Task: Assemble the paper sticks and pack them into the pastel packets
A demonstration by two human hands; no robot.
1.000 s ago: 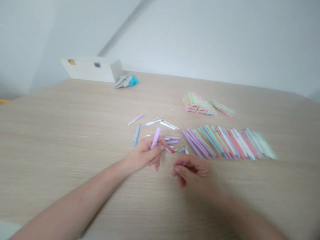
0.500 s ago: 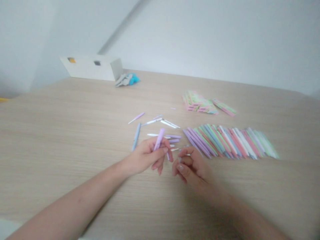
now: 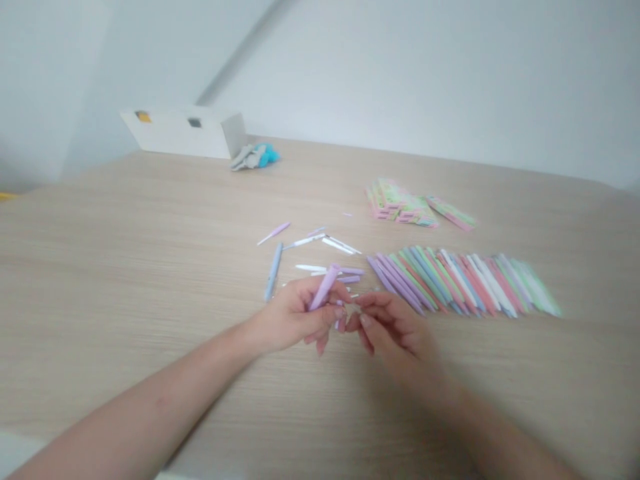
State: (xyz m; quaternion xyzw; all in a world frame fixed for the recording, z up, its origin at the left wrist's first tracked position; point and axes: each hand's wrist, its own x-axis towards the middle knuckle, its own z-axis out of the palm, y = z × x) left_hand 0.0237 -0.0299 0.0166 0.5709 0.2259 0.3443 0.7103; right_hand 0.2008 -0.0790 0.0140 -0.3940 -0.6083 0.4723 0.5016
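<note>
My left hand (image 3: 295, 317) is shut on a slim lilac plastic stick (image 3: 324, 288), which tilts up and to the right from its fingers. My right hand (image 3: 395, 327) sits just to the right, with its fingertips almost at my left hand's fingers. Whether those fingertips pinch something small is hidden. A short lilac piece (image 3: 341, 315) shows between the hands. Just beyond them lie a pale blue stick (image 3: 273, 272), a white strip (image 3: 310, 268) and a lilac stick (image 3: 351, 271).
A long fanned row of pastel sticks (image 3: 460, 283) lies on the wooden table (image 3: 125, 267) to the right. Behind it is a pile of pink-green packets (image 3: 400, 205). A white box (image 3: 183, 133) and a grey-and-turquoise bundle (image 3: 255, 157) stand at the far edge.
My hands have drawn closer together, and my right fingertips now reach toward my left hand. The lilac stick leans further right. The view has tilted slightly.
</note>
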